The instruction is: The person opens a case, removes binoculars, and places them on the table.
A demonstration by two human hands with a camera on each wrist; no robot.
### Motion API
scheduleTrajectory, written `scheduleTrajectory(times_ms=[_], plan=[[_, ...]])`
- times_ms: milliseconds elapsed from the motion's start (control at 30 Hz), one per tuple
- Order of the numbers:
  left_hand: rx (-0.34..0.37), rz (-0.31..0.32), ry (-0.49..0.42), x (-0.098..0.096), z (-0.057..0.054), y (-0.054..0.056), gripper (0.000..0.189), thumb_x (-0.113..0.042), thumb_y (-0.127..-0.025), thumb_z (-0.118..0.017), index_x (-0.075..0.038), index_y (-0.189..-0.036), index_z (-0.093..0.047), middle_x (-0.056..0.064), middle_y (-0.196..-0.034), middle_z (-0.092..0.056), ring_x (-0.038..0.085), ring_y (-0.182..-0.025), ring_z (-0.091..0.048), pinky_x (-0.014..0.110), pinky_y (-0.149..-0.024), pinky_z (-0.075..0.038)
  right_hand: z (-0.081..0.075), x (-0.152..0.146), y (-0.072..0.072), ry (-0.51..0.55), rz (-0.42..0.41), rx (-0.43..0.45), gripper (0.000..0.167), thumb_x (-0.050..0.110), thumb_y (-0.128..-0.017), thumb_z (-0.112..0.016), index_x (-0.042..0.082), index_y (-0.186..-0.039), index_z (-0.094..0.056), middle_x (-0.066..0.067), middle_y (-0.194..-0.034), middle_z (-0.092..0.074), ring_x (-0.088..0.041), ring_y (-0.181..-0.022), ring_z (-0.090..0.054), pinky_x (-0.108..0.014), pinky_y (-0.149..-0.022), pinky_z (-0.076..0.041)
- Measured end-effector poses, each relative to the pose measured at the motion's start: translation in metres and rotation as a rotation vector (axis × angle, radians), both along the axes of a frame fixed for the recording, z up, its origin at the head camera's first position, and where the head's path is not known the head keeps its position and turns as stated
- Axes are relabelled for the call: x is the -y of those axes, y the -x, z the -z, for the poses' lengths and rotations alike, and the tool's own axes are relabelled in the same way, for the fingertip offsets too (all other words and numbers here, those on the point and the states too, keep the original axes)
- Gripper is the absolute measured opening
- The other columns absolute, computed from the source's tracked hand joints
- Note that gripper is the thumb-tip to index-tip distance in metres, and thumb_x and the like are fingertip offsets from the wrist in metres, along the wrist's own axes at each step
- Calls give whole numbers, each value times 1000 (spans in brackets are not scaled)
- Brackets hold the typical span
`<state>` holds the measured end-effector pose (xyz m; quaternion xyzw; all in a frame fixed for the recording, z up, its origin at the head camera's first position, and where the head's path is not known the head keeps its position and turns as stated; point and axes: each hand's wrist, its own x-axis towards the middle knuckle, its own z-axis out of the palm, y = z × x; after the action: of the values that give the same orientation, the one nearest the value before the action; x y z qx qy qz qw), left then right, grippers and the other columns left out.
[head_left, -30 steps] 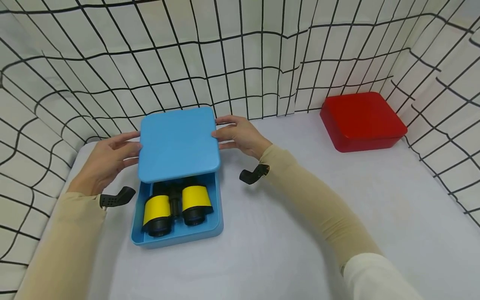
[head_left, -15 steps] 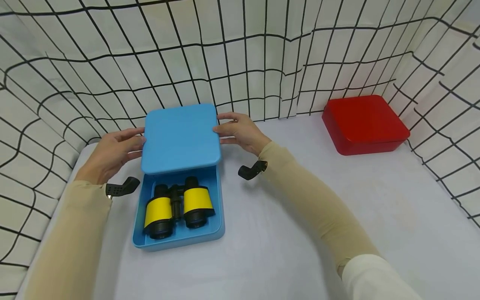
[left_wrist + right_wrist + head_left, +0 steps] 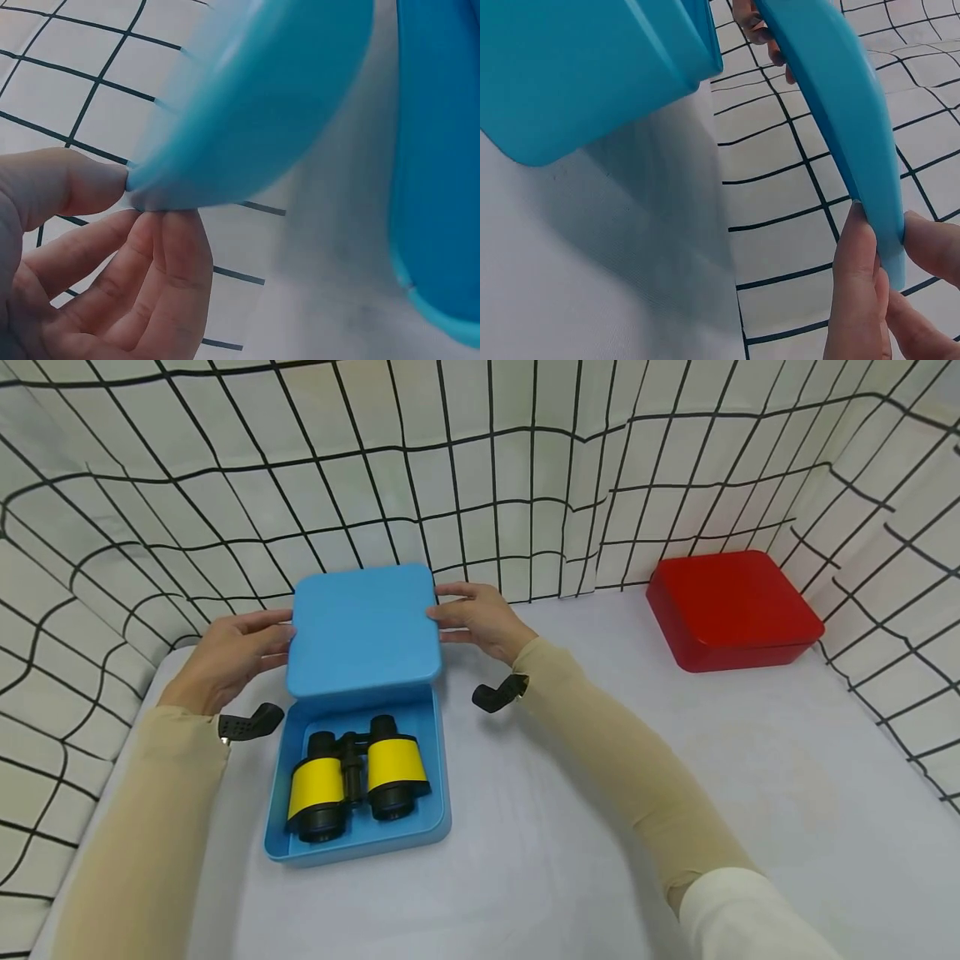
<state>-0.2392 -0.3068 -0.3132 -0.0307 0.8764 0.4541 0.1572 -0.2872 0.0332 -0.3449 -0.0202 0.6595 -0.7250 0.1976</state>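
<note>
A light blue lid (image 3: pixel 365 631) is held up over the far end of a blue box (image 3: pixel 360 852), clear of its rim in both wrist views. My left hand (image 3: pixel 228 656) pinches the lid's left edge between thumb and fingers. On the opposite edge, my right hand (image 3: pixel 483 620) pinches it likewise; in the right wrist view the thumb and fingers grip the lid's rim (image 3: pixel 866 142). Inside the box lie black binoculars with yellow barrels (image 3: pixel 395 762), eyepieces toward the far side. The lid hides the box's far edge.
A red box (image 3: pixel 735 610) with its top on stands at the back right of the white table (image 3: pixel 570 827). White walls with a black grid (image 3: pixel 510 468) rise behind and at both sides, close behind the lid.
The lid has moved away toward the back wall in both hands, uncovering more of the box and the binoculars' eyepieces. Box, binoculars and red box stay put.
</note>
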Motion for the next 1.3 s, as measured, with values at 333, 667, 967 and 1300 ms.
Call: scheduleTrajectory(times_ms=[333,667,967,1300], plan=[[8,-35,-21,-2,8,9,72,-51,-107,-45,-15,-165,-23,17,-171,-28,31,-143,-47,45,-118,-42,3,6,8,-24,4,9,56,14,-96,-74,13,-148,-53,-14,-142,-63,-28,-122,-70,-40,-98,-60],[20,-35,-18,-2,16,17,69,-46,-108,-45,-14,-165,-22,19,-170,-29,35,-146,-45,46,-118,-42,10,8,13,-55,12,39,56,13,-95,-75,14,-147,-55,-13,-143,-62,-28,-122,-69,-38,-98,-60],[29,-2,-1,2,24,15,70,-47,-108,-46,-14,-165,-22,21,-168,-33,37,-146,-46,47,-119,-41,18,9,13,-66,7,54,54,12,-95,-74,13,-146,-56,-14,-141,-63,-26,-116,-69,-38,-98,-60],[45,37,25,4,23,16,71,-48,-108,-46,-13,-165,-22,21,-166,-34,38,-146,-47,46,-118,-42,22,8,14,-69,-2,58,55,9,-95,-73,11,-147,-55,-16,-140,-63,-26,-114,-69,-39,-96,-61]])
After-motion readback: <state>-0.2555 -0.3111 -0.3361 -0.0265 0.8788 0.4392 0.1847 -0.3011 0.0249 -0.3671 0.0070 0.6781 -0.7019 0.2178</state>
